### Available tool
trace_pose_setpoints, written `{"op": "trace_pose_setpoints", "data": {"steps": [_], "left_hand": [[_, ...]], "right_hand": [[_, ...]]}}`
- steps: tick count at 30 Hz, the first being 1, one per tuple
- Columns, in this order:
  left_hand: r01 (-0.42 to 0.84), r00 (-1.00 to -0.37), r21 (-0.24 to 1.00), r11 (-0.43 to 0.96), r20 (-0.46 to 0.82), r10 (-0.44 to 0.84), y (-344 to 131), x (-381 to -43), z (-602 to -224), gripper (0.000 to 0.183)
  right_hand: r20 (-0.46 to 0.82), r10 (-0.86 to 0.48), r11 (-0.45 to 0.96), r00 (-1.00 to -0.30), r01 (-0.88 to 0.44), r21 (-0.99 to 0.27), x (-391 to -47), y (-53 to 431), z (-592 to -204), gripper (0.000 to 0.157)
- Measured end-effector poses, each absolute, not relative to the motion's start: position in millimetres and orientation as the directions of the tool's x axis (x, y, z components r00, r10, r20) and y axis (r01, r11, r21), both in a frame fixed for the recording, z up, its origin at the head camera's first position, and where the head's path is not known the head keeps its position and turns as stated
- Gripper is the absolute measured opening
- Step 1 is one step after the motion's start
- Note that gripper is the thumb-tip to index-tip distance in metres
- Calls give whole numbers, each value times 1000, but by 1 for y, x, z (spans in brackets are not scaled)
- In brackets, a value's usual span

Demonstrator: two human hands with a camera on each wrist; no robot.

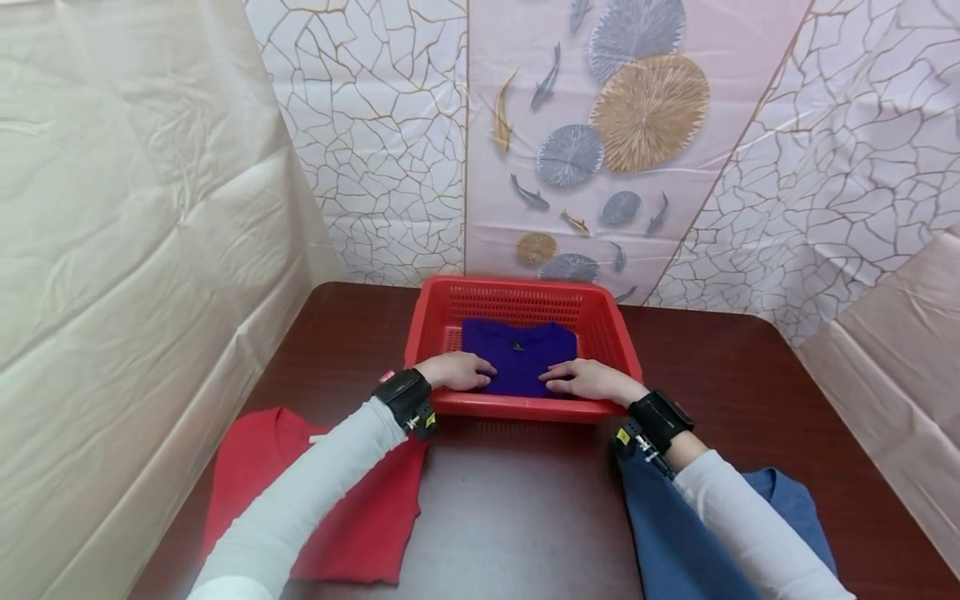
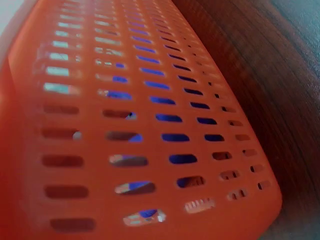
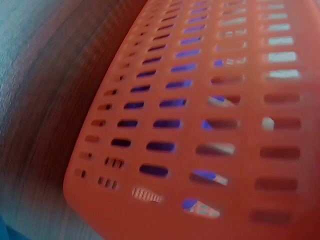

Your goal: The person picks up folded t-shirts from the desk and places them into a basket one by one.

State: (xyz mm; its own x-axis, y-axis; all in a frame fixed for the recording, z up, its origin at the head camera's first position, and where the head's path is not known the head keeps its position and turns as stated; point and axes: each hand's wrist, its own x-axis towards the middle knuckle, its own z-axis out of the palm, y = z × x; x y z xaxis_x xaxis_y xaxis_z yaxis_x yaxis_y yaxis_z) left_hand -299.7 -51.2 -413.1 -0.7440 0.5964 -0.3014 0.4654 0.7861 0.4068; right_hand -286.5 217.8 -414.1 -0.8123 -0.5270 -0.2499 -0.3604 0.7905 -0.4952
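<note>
A folded purple shirt [image 1: 517, 354] lies inside a red slotted plastic basket [image 1: 525, 407], its collar and dark label facing up. My left hand [image 1: 459, 372] reaches over the near rim, with its fingertips on the shirt's left side. On the opposite side my right hand [image 1: 588, 380] has its loosely bent fingers on the shirt's right part. In the left wrist view the basket's front wall [image 2: 150, 145] fills most of the picture, with purple cloth showing through the slots. The right wrist view shows the same basket wall [image 3: 200, 135]; both hands are hidden there.
A red shirt [image 1: 367, 525] lies on the dark wooden table [image 1: 517, 508] at the left, under the left forearm. To the right, beneath the right forearm, is a blue shirt [image 1: 675, 533]. A patterned cloth [image 1: 390, 167] hangs behind the table.
</note>
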Motion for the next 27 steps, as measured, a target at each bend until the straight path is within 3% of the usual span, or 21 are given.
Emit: {"op": "trace_pose_setpoints", "data": {"steps": [6, 10, 15, 19, 27], "left_hand": [[459, -829, 441, 771, -100, 551, -48, -285, -404, 27], [473, -864, 455, 755, 69, 499, -46, -264, -389, 21], [487, -871, 391, 781, 281, 403, -48, -231, -375, 12], [502, -840, 325, 801, 403, 363, -52, -208, -372, 12], [478, -811, 257, 840, 497, 309, -71, -167, -384, 16]], "right_hand": [[-90, -331, 829, -939, -244, -503, -274, 211, -406, 28], [75, -239, 810, -968, -241, -535, -255, 201, -392, 17], [258, -231, 774, -938, -338, -535, -224, 182, -384, 14], [330, -247, 757, -911, -394, -522, -199, 165, -383, 17], [385, -323, 741, -865, -484, -465, -163, 130, -391, 20]]}}
